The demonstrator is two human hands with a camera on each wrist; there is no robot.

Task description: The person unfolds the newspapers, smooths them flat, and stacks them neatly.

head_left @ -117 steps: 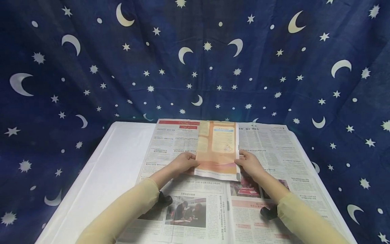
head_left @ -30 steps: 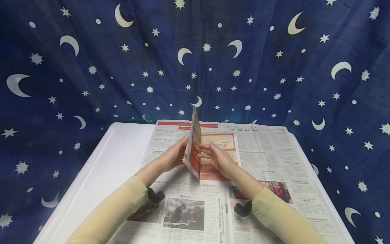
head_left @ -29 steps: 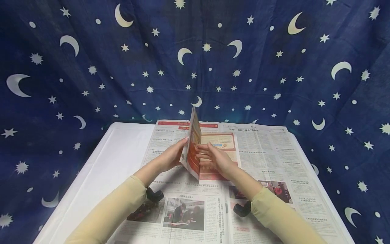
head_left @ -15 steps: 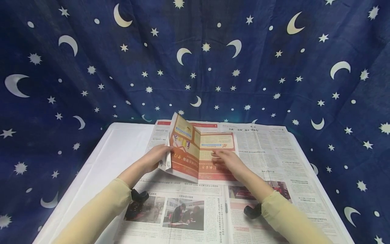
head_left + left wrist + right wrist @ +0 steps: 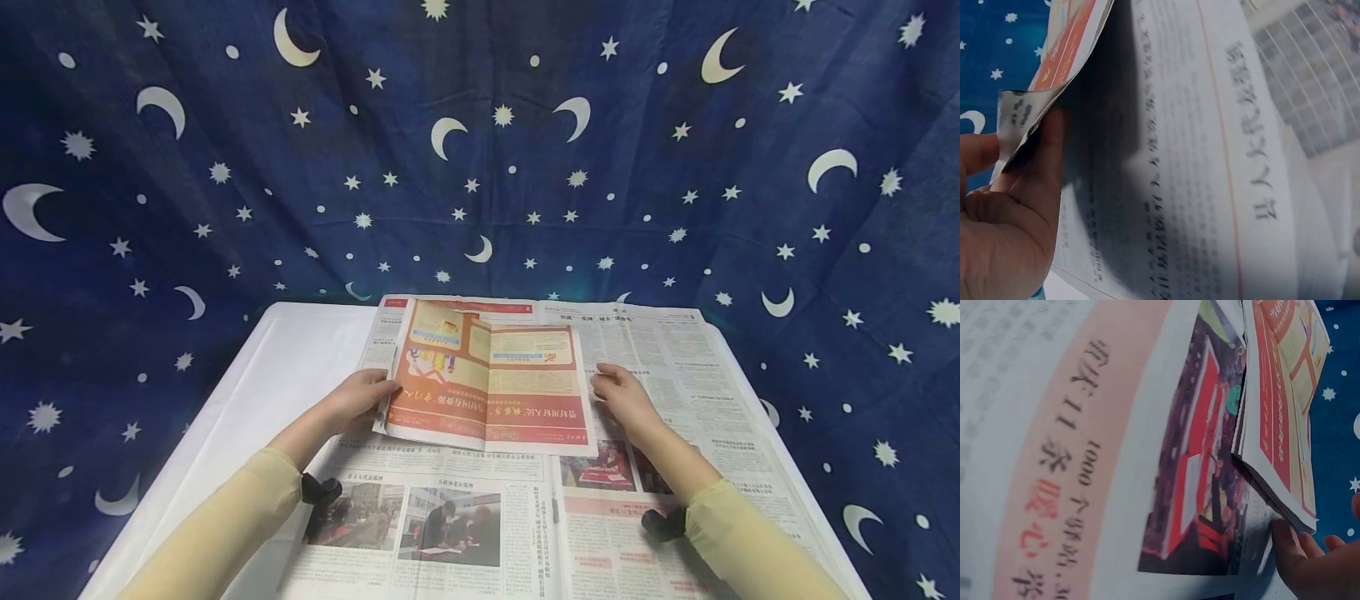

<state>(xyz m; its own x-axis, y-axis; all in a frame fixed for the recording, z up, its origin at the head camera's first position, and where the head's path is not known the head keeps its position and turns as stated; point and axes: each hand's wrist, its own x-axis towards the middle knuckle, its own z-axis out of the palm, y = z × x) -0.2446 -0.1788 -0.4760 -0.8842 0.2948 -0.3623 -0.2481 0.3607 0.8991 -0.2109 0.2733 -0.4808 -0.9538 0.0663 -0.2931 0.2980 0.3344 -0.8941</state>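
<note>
A folded newspaper (image 5: 532, 400) with orange and red pages lies spread out over a larger newspaper sheet (image 5: 480, 467), its crease running down the middle. My left hand (image 5: 363, 396) pinches its left edge. In the left wrist view, that edge (image 5: 1016, 122) passes between the thumb and fingers of the left hand (image 5: 1013, 231), and the leaf is raised over the sheet. My right hand (image 5: 626, 400) is just off the right edge, fingers loosely bent. The right wrist view has the fingertips of the right hand (image 5: 1316, 565) right at the corner of the folded newspaper (image 5: 1275, 425).
Beneath the sheet is a white table (image 5: 300, 358), bare along its left side. A dark blue curtain (image 5: 480, 150) with moons and stars hangs behind and to both sides. Black bands (image 5: 321, 490) sit at both wrists.
From closed between both hands, the folded newspaper has been opened: its left leaf stood upright, then swung down to the left with my left hand. My right hand has withdrawn to the right.
</note>
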